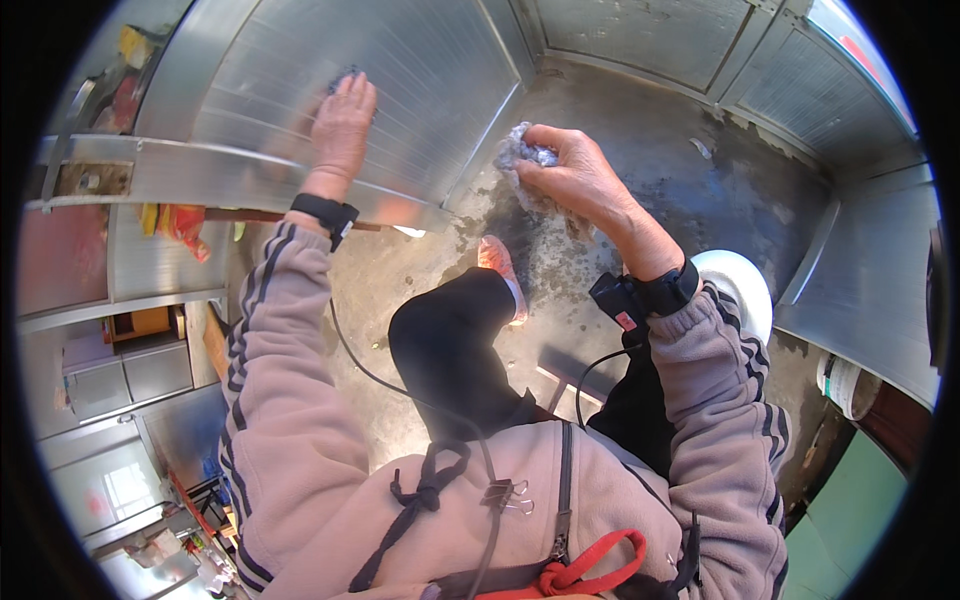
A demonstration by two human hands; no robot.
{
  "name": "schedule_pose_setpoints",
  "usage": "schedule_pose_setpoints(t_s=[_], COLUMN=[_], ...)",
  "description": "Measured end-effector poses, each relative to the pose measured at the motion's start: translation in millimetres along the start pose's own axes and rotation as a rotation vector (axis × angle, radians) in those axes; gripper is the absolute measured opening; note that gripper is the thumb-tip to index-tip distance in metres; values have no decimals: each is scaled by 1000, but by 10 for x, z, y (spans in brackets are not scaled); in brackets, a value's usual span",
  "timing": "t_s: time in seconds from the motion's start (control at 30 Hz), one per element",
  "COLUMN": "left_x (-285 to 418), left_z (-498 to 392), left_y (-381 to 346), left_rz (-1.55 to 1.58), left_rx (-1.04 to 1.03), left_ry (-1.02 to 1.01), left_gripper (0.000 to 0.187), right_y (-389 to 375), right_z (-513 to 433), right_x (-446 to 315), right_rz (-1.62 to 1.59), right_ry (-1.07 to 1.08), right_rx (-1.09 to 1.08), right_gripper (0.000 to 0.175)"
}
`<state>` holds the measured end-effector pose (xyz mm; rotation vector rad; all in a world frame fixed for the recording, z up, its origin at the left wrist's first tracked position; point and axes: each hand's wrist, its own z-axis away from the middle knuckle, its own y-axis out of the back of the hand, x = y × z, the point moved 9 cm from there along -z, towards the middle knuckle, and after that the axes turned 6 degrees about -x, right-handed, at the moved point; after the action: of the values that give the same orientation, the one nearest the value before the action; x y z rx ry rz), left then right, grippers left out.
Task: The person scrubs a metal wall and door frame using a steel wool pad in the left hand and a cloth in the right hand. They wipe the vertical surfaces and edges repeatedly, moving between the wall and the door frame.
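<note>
My left hand (343, 131) lies nearly flat against the ribbed metal panel (277, 75) of a cabinet or door. Beneath its fingers is a dark scrubber (345, 77), mostly covered, so its exact kind is unclear. In front of my knees, my right hand (574, 169) grips a crumpled, wet-looking grey cloth (525, 154). The cloth hangs above the concrete floor, apart from the panel, its lower end drooping below my fingers. Both wrists wear black straps with small devices.
Dark wet patches mark the concrete floor (637, 142). By my right forearm is a round white vessel (739, 289); a white bucket (840, 382) lies farther right. Metal panels (637, 37) bound the far side. A cable (360, 364) runs past my leg. A red-and-yellow bag (180, 225) hangs at left.
</note>
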<state>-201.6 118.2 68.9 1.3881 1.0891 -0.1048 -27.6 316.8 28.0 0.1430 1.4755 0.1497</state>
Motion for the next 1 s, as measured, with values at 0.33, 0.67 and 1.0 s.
schedule_pose_setpoints(t_s=[0.33, 0.67, 1.0], left_x=[284, 1046, -164], left_z=[765, 809, 678], left_y=[-406, -1206, 148], left_rz=[117, 211, 51], left_rx=[-166, -441, -118], left_ry=[9, -204, 32], left_gripper=[42, 38, 50], right_y=[-153, -74, -56], right_z=[-56, -58, -9], right_x=[63, 65, 19], right_rz=[-13, -4, 38], right_ry=[-7, -11, 29], right_rx=[-31, -22, -7], right_gripper=[39, 36, 33])
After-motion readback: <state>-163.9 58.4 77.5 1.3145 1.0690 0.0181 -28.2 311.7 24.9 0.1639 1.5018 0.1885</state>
